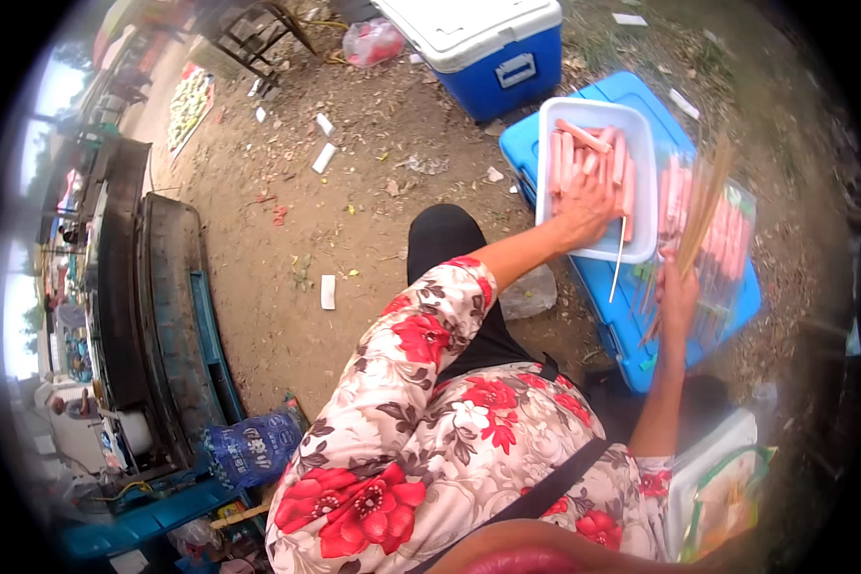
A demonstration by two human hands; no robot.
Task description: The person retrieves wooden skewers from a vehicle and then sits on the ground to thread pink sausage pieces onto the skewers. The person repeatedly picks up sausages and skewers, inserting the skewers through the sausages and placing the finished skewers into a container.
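Observation:
My left hand reaches into a white plastic tray, its fingers on pink sausages. Whether it grips one is hard to tell. A thin wooden skewer slants over the tray's near rim beside that hand. In my right hand is an upright bundle of wooden skewers. Just beyond this hand, sausages on sticks lie in rows with clear plastic about them. Both tray and skewered sausages rest on a blue lidded box.
A blue cooler with a white lid stands past the box. Near my right side are a white container and a plastic packet. A blue printed bag sits at left by a cart. Litter dots the dirt ground.

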